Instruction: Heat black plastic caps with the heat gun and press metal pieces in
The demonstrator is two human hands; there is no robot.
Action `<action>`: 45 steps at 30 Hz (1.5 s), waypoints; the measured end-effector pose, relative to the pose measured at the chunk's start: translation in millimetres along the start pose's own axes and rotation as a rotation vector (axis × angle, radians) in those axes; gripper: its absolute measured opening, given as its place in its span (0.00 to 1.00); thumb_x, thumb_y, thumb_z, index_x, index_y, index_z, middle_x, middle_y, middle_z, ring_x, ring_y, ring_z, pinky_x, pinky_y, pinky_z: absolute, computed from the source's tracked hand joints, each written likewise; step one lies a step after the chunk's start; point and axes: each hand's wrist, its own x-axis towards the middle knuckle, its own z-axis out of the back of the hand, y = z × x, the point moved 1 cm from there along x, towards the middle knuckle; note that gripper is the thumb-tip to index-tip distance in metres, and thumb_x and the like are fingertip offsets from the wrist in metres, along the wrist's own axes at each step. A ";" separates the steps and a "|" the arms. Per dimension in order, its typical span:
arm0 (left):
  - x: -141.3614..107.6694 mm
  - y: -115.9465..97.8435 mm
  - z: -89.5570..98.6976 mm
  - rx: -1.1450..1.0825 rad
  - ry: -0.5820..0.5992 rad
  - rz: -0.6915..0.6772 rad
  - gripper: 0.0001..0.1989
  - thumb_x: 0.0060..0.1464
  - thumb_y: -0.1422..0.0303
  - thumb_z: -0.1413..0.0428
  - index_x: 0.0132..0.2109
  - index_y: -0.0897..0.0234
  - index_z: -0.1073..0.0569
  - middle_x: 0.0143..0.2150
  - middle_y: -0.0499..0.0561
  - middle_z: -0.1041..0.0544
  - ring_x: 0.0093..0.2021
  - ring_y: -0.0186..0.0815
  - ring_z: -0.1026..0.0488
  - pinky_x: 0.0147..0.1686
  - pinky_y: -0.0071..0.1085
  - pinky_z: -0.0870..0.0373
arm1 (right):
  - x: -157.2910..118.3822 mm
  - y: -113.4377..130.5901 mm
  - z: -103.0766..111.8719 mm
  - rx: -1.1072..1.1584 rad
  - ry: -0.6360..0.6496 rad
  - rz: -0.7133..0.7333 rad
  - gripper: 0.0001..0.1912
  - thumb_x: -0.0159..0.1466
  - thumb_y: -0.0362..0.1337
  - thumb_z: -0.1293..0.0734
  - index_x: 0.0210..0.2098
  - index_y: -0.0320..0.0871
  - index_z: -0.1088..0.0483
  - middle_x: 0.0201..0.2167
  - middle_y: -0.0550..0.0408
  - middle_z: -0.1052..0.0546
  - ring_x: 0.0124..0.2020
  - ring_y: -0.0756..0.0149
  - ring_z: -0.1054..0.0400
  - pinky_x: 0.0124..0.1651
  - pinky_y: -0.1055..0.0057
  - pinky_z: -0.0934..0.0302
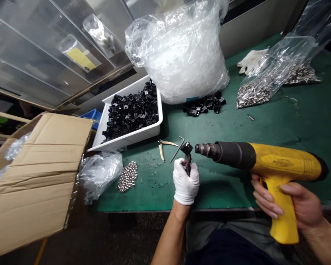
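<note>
My left hand (185, 183), in a white glove, is closed around a pair of pliers (187, 162) with dark jaws and some red on the handles. At the jaws sits a small black plastic part (187, 148). My bare right hand (300, 200) grips the handle of a yellow heat gun (284, 162). Its metal nozzle points left, a short gap away from the black part. Just left of the part lies a hex key (177, 150) on the green table, beside cutters (162, 147) with cream handles.
A white bin (127, 138) of black parts stands at the back left, near a big clear plastic bag (184, 55). More black parts (205, 105) lie before it. Small metal pieces (127, 176) sit front left; bagged ones (253, 95) lie right. A cardboard box (41, 176) flanks the table.
</note>
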 end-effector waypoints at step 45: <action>-2.0 33.6 15.8 0.175 -0.229 -0.073 0.12 0.45 0.61 0.39 0.32 0.60 0.34 0.27 0.46 0.30 0.27 0.34 0.29 0.32 0.31 0.30 | -16.5 -3.3 19.8 -0.083 -0.060 -0.180 0.26 0.57 0.49 0.36 0.49 0.41 0.25 0.28 0.46 0.28 0.19 0.67 0.37 0.23 0.67 0.42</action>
